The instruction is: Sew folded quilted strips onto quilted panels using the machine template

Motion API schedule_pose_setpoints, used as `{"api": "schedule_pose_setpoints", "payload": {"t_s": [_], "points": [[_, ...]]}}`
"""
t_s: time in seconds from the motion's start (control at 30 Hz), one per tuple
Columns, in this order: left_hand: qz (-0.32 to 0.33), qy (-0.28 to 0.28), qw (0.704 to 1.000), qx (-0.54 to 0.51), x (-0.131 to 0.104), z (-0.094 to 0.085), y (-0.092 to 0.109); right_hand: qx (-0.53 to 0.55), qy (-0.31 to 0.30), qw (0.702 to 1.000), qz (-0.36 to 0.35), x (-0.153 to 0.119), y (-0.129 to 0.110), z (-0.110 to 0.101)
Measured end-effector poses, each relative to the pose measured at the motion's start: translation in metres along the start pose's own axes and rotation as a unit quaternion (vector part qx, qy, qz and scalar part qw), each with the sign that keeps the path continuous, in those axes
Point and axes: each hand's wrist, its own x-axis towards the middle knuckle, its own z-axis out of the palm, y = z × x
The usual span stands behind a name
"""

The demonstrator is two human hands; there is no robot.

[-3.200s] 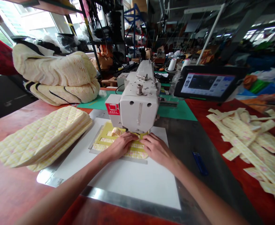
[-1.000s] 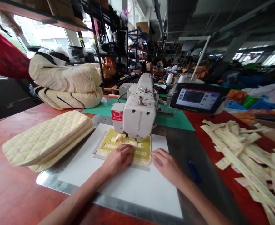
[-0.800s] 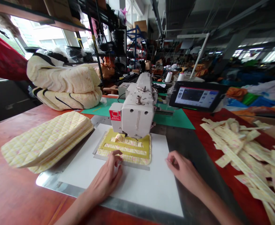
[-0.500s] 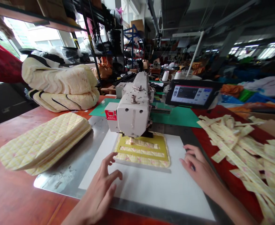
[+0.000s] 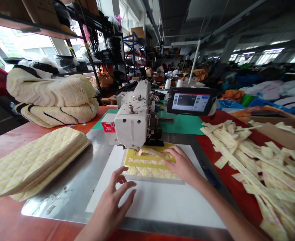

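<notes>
A quilted yellow panel (image 5: 150,171) lies under a yellow slotted template (image 5: 147,164) on a white sheet (image 5: 162,204), beneath the head of the sewing machine (image 5: 131,129). A narrow fabric strip (image 5: 152,153) rests across the template's upper part. At the strip's right end is my right hand (image 5: 184,165), thumb and fingers apart, over the template. My left hand (image 5: 116,197) hovers by the panel's lower left corner, its fingers curved and spread, holding nothing.
Stacked quilted panels (image 5: 42,160) lie on the left, with a bulky fabric bundle (image 5: 54,97) behind. Loose strips (image 5: 260,170) are heaped at the right. A control screen (image 5: 190,102) stands behind the machine to the right.
My right hand has moved left from beside the panel to the strip's right end. My left hand stays near the panel's corner. The camera view has shifted a little.
</notes>
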Motion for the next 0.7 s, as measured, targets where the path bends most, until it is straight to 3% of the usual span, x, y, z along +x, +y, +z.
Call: {"api": "schedule_pose_setpoints", "payload": {"t_s": [0.1, 0.2, 0.3, 0.4, 0.53, 0.6, 0.7], "points": [[0.002, 0.004, 1.000, 0.008, -0.010, -0.006, -0.006, 0.002, 0.042, 0.999, 0.021, 0.002, 0.014, -0.001], [-0.022, 0.009, 1.000, 0.012, -0.029, -0.016, -0.026, -0.019, 0.117, 0.988, 0.102, -0.021, 0.058, -0.009], [-0.043, 0.023, 0.999, 0.013, -0.040, -0.021, -0.043, -0.042, 0.084, 0.989, 0.112, -0.048, 0.088, -0.010], [-0.044, 0.032, 0.999, 0.003, -0.030, -0.015, -0.042, -0.087, 0.039, 0.993, 0.076, -0.061, 0.077, 0.000], [-0.010, 0.018, 1.000, -0.023, -0.008, -0.001, -0.020, -0.130, -0.017, 0.991, 0.036, -0.063, 0.053, 0.003], [0.008, 0.000, 1.000, -0.026, -0.006, 0.001, -0.013, -0.167, -0.025, 0.985, 0.027, -0.069, 0.061, -0.013], [0.006, -0.007, 1.000, -0.017, -0.015, -0.004, -0.015, -0.186, -0.004, 0.982, 0.028, -0.081, 0.093, -0.065]]}}
